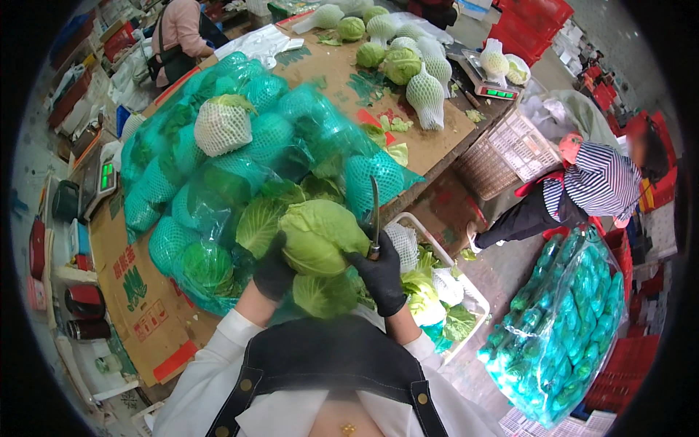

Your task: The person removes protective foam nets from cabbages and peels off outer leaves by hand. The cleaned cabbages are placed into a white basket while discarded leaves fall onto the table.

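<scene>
A green cabbage head [322, 235] is held up in front of my apron. My black-gloved left hand [271, 272] grips its left side. In my gloved right hand [380, 276] is a knife [375, 210] with a narrow curved blade pointing away from me, while the fingers also press against the cabbage. Loose outer leaves spread around the head, one leaf [323, 295] hanging below it. Just beyond lies a large teal plastic bag [322, 123] full of cabbages in foam nets. One white-netted cabbage [223, 127] rests on top of the bag.
Netted cabbages [425, 98] and bare ones sit at the table's far end, beside a digital scale [494, 90]. A white crate [475, 292] of leaves and nets stands at my right. Farther right, a person in a striped top [606, 177] bends near a bulging bag [557, 322].
</scene>
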### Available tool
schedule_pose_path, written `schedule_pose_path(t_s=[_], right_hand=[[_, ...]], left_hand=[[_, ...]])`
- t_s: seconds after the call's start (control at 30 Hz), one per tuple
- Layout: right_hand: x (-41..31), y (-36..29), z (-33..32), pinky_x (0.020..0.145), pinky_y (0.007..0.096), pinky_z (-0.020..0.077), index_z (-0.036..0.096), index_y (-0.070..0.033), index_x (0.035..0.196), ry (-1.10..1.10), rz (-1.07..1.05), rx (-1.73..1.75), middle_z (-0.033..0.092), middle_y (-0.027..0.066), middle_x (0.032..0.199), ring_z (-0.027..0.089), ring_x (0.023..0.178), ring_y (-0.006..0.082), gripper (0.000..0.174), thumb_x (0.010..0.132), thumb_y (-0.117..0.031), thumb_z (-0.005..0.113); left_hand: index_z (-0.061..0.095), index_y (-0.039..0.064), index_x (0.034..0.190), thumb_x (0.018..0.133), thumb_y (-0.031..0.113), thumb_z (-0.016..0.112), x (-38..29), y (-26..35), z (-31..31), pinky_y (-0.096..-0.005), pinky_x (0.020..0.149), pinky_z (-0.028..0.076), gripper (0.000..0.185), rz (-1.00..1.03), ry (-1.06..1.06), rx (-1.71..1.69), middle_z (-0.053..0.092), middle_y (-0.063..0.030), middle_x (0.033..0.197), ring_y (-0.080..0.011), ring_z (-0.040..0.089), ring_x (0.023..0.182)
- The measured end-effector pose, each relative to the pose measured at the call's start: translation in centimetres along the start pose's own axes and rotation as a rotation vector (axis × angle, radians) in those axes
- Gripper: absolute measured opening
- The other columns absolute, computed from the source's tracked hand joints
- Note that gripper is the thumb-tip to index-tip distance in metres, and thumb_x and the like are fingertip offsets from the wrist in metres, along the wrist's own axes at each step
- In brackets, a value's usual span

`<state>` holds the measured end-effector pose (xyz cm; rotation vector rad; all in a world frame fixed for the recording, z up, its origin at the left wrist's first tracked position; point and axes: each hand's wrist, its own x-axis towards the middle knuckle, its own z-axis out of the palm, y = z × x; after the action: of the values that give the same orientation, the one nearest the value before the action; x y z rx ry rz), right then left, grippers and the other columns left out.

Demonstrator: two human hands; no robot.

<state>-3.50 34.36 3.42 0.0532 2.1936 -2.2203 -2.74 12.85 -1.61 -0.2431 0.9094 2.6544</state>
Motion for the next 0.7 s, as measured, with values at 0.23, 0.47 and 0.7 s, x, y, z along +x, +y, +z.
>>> schedule_pose_path(t_s=[0.23, 0.47, 0.7], right_hand=[[4.8, 2.1, -4.9, 0.07, 0.0249, 0.0512, 0.072, 0.0, 0.105, 0.162, -0.209, -0.268, 0.071, 0.0028, 0.092, 0.064, 0.08, 0.0088, 0.024, 0.083, 0.006, 0.068], [3.6, 7.4, -12.0, 0.076, 0.0308, 0.0524, 0.071, 0.001, 0.11, 0.244, 0.252, -0.324, 0.074, 0.0094, 0.093, 0.067, 0.086, 0.0147, 0.034, 0.081, -0.014, 0.077], [-1.1, 1.8, -6.9, 0.074, 0.0284, 0.0529, 0.053, -0.008, 0.141, -0.094, 0.085, 0.122, 0.065, 0.0084, 0.119, 0.064, 0.097, 0.0159, 0.075, 0.074, -0.005, 0.084]], left_hand=[[0.03, 0.014, 0.155, 0.106, 0.045, 0.035, -2.6, -0.3, -2.3, -0.0463, 0.118, 0.031, 0.058, -0.165, -0.314, -0.103, 0.037, -0.0107, 0.156, -0.0277, 0.04, 0.141], [0.029, 0.01, 0.154, 0.104, 0.04, 0.046, -4.1, -0.5, 1.1, -0.0469, 0.115, 0.036, 0.061, 0.059, -0.144, 0.153, 0.041, -0.0107, 0.154, -0.0286, 0.043, 0.139], [0.028, 0.007, 0.153, 0.103, 0.033, 0.052, -1.9, 1.9, 3.2, -0.0475, 0.113, 0.04, 0.061, 0.067, -0.203, -0.294, 0.043, -0.0118, 0.152, -0.0306, 0.045, 0.137]])
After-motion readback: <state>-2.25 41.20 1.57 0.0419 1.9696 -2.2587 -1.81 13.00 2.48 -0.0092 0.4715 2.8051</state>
